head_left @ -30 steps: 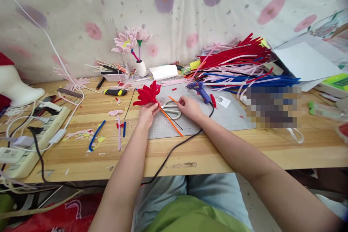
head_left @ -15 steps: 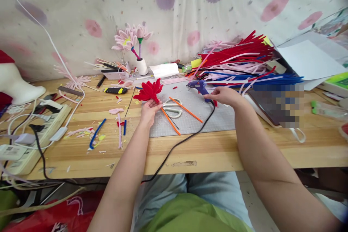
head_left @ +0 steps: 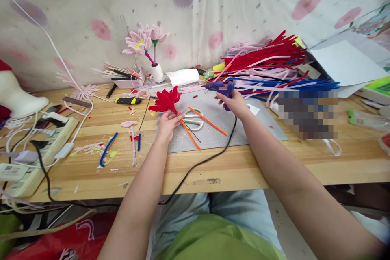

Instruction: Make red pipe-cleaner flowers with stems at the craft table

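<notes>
My left hand (head_left: 168,125) is closed on the base of a red pipe-cleaner flower (head_left: 166,100), its petals spread upward to the left. An orange pipe cleaner (head_left: 191,135) and a thin dark stem run out below the fingers; whether they join the flower is hidden by the hand. My right hand (head_left: 233,102) grips a blue-purple hot glue gun (head_left: 222,86), held above the cutting mat with its nozzle pointing left. White-handled scissors (head_left: 195,125) lie between the hands, and a second orange pipe cleaner (head_left: 209,122) rests across the mat beside them.
The grey cutting mat (head_left: 213,140) lies under the hands, crossed by the glue gun's black cord (head_left: 195,165). Bundles of pipe cleaners (head_left: 268,59) are heaped at the back right. Pink flowers stand in a white holder (head_left: 157,74). A power strip (head_left: 65,134) sits at left, near a utility knife (head_left: 128,100).
My right hand has closed around the glue gun's handle and raised it off the mat, turning it level. My left hand stays in place with the red flower.
</notes>
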Demonstrator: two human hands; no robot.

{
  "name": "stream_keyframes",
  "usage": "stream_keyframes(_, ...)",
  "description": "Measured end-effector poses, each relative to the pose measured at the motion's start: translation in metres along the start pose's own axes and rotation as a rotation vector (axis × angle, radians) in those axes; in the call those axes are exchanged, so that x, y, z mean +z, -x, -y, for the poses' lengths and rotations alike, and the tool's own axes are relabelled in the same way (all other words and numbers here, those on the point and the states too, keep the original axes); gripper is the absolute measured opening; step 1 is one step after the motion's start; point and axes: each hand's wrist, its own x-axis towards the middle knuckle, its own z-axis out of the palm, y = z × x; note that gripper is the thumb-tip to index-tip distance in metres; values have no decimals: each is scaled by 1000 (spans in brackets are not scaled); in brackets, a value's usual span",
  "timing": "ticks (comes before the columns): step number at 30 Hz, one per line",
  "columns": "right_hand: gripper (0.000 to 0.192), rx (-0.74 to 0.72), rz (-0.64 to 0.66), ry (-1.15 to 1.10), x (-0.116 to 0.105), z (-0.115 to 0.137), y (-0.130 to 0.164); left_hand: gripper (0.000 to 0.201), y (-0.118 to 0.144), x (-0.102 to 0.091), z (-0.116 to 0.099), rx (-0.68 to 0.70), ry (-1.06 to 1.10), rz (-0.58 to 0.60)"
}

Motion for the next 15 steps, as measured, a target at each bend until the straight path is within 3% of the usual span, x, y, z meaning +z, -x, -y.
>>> stream_keyframes(2, 43, -48, 134, -33, 1, 20, 8, 43, 1, 1, 0, 10, -14, 16)
stream_keyframes(7, 42, -169, 387, 157, 14, 58, 13, 44, 3, 2, 0, 34, -44, 31)
stream_keyframes(15, 43, -336, 442, 424, 34, 68, -6, 49, 3, 3, 0, 50, -65, 48)
